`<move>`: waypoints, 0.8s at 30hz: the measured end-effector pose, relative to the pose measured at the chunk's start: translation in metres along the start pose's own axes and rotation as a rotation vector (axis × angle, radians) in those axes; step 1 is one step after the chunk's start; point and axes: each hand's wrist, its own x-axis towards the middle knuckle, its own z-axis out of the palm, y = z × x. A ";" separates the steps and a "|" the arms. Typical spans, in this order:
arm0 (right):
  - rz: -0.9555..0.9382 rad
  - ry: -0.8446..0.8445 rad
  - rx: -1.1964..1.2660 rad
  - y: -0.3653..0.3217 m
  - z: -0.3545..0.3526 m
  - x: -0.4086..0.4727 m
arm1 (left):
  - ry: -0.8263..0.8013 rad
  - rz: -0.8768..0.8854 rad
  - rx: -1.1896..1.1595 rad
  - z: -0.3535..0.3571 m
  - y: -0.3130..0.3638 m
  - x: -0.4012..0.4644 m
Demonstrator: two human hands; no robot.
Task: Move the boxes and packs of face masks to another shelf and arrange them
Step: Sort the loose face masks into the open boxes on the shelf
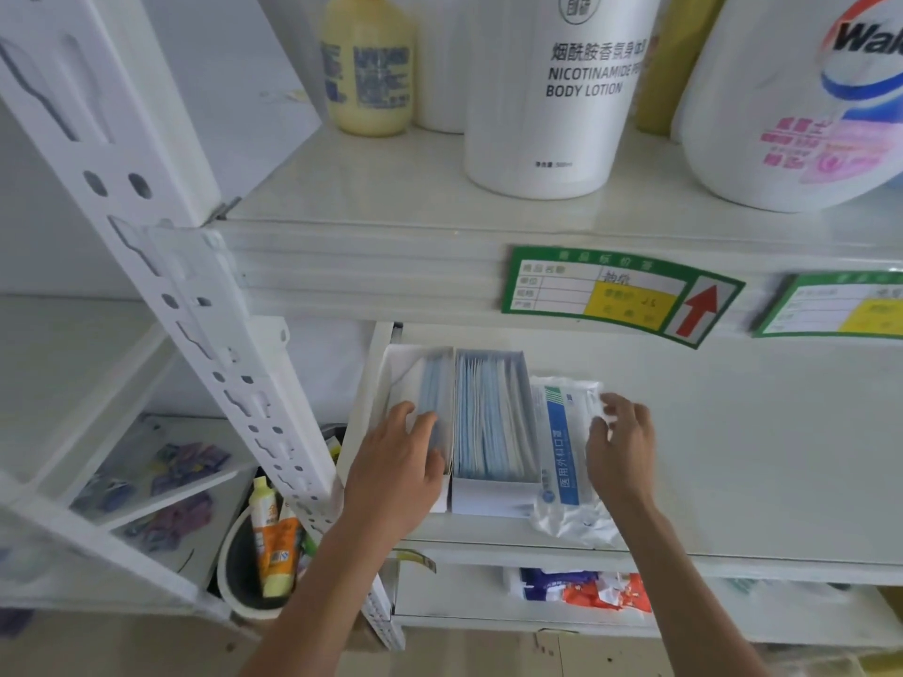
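Note:
Two open white boxes of blue face masks stand side by side on the middle shelf (733, 456). My left hand (396, 471) lies over the near end of the left box (420, 378), fingers on the masks inside. The right box (491, 427) touches it. Right of that lies a clear plastic pack of masks (562, 456) with a blue label. My right hand (620, 442) pinches the pack's right edge.
Above, the upper shelf holds a yellow bottle (366, 66), a white body lotion tub (552, 100) and a big detergent bottle (791, 105). Green price tags (615, 293) line its front edge. A white upright post (195, 295) stands left. Tubes sit in a bin (264, 554) below.

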 end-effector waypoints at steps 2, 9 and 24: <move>-0.195 -0.049 -0.001 -0.020 -0.002 -0.003 | 0.002 -0.007 0.008 0.001 0.003 0.000; -0.405 -0.306 -0.507 -0.062 0.018 -0.033 | 0.029 -0.031 -0.090 -0.001 -0.005 -0.002; -0.376 -0.349 -0.486 -0.067 0.019 -0.049 | 0.175 -0.197 -0.160 -0.009 0.001 -0.006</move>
